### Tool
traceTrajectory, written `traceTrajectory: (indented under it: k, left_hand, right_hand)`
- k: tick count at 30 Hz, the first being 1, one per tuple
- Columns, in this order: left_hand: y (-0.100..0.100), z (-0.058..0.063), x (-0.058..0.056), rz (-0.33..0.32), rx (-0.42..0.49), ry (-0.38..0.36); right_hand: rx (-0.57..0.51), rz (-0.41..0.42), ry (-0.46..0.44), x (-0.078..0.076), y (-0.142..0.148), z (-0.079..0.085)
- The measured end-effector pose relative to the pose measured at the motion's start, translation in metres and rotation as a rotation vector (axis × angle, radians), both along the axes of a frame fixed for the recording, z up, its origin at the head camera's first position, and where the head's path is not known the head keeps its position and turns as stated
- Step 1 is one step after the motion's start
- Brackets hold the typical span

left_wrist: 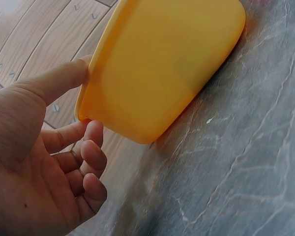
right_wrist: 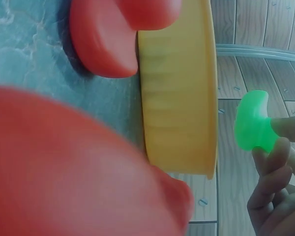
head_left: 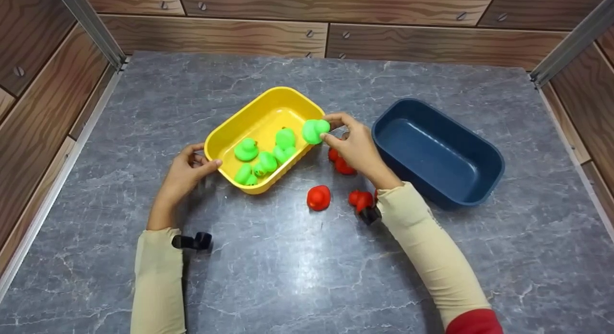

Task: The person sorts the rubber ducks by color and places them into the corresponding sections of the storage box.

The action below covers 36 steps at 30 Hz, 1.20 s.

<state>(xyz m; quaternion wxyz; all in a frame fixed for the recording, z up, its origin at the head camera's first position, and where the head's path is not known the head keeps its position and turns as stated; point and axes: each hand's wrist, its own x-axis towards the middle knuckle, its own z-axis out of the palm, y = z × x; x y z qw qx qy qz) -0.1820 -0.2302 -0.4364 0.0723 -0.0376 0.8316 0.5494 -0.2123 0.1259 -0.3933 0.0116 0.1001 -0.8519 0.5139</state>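
Both hands are busy; the left hand pinches the rim of the yellow tub at its left end, and the right hand holds one green toy duck between thumb and fingers; that duck is up above the rim at the tub's right end, and other green toy ducks lie inside the tub. It could go wrong right at that edge; if the right hand lets go here, the duck might hit the rim and bounce out onto the worktop; it looks smooth, so a weak pinch may let it slip. Only one end of the tub is held; a hard push or pull there could tip or slide it, and the ducks inside might roll. Red toy ducks sit near the tub and the right arm; the black wrist camera is very close to one, so a low swing could knock it; something red is partly hidden by the right sleeve, so I cannot tell if they touch; the blue tub stands just beside the right hand, and a wide move might bump it.
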Motion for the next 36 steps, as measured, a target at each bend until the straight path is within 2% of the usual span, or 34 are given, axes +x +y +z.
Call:
traceTrajectory:
  k: [5,19,25,36]
  left_hand:
    - [0.0,0.0,0.0,0.001,-0.008,0.002]
    - [0.0,0.001,0.001,-0.006,-0.015,0.017]
    - [0.0,0.0,0.001,-0.01,-0.008,0.029]
    - [0.0,0.0,0.0,-0.005,0.015,0.015]
  right_hand:
    - [0.01,-0.013,-0.014,-0.004,-0.002,-0.002]
    - [0.068,-0.018,-0.068,-0.009,-0.007,0.005]
    - [0.06,-0.021,-0.086,-0.014,-0.01,0.005]
    - [0.096,-0.025,-0.065,-0.018,-0.015,0.007]
